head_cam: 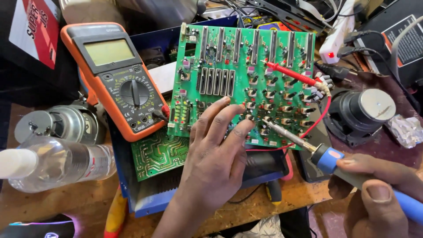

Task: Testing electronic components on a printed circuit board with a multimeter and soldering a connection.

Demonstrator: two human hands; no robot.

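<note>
One circuit board [238, 75], one soldering iron [317, 152], one multimeter [116, 77], two hands.

The large circuit board [240, 79] is bright green, dotted with black slider strips, grey knobs and small white and silver parts. A smaller board [156, 154] beneath it is a lighter green with a pattern of pale, winding traces. The multimeter [116, 75] has an orange casing, a dark grey face, a black dial and a yellowish-green screen. The probe [288, 72] lying on the big board is red, as is its lead [319, 119]. The soldering iron [352, 174] in the right hand [379, 198] has a blue handle with a pinkish-red button and a silver metal shaft. The tray [145, 198] is blue, the plastic bottle [57, 163] clear with a white cap, and the desk [79, 205] brown wood.
</note>
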